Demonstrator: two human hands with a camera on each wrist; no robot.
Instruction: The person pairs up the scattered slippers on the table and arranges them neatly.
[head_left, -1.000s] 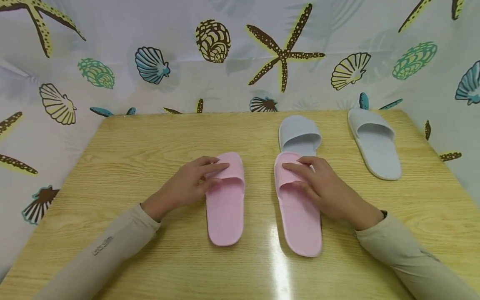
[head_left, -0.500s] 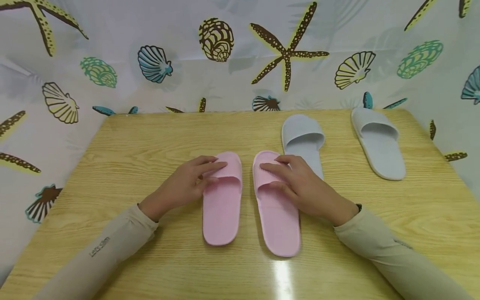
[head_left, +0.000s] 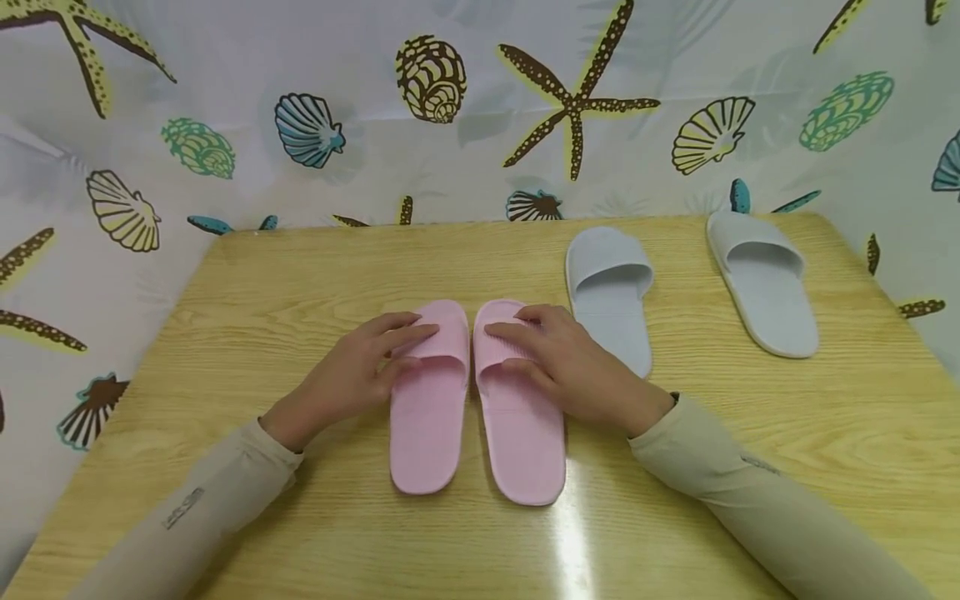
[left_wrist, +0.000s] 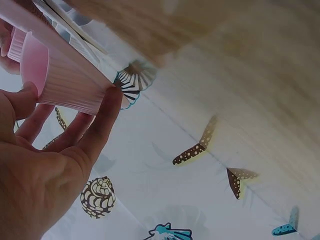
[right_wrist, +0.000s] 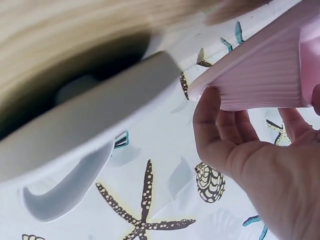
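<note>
Two pink slippers lie side by side on the wooden table, toes pointing away, with their toe ends almost meeting in the head view. My left hand holds the left pink slipper by its strap: fingers over the outside, thumb at the opening. The ribbed strap shows between thumb and fingers in the left wrist view. On the other side, my right hand grips the right pink slipper the same way, a finger near its toe edge in the right wrist view. The right slipper's heel angles outward to the right.
Behind my right hand lies a white slipper, close to the right pink one. A second white slipper is farther right near the back of the table. A shell-and-starfish cloth rises behind and at both sides.
My right hand has slid the right pink slipper left until it lies beside the other. The left pink slipper has shifted slightly left with my left hand. More of the nearer white slipper shows.
</note>
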